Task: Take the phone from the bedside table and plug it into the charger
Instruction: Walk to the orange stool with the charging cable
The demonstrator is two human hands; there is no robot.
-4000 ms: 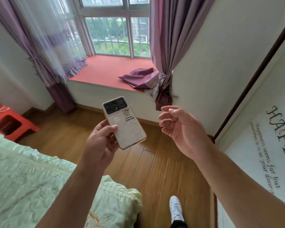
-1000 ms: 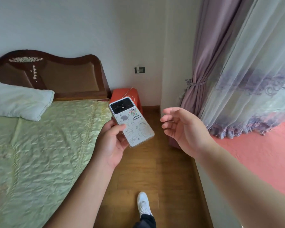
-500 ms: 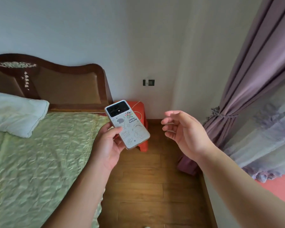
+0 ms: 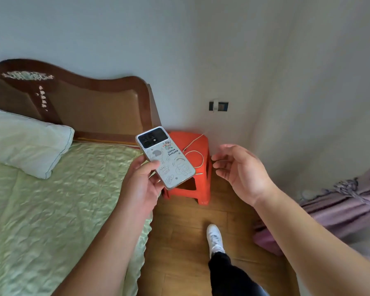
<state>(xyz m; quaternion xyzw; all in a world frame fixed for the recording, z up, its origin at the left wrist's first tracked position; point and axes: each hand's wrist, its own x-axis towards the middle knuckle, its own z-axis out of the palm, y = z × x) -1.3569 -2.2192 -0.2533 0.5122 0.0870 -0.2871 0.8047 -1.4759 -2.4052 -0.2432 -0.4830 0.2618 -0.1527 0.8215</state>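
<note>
My left hand (image 4: 142,184) grips a white phone (image 4: 166,158) by its lower left edge, back side up, with cartoon drawings and a black camera block on its case. Behind the phone stands an orange plastic stool (image 4: 198,159) beside the bed. A pale charger cable (image 4: 195,154) lies looped on the stool's top and runs up toward a white plug in the wall socket (image 4: 218,106). My right hand (image 4: 241,171) hovers to the right of the stool with fingers spread and curled, holding nothing.
A bed (image 4: 51,206) with a green quilted cover, a white pillow (image 4: 26,144) and a dark wooden headboard (image 4: 73,99) fills the left. Purple curtain (image 4: 348,201) bunches at the right. My white shoe (image 4: 215,238) stands on the wooden floor between them.
I have turned from the window to the bedside corner and stepped closer to the orange stool. The phone stays in my left hand; my right hand stays spread beside it.
</note>
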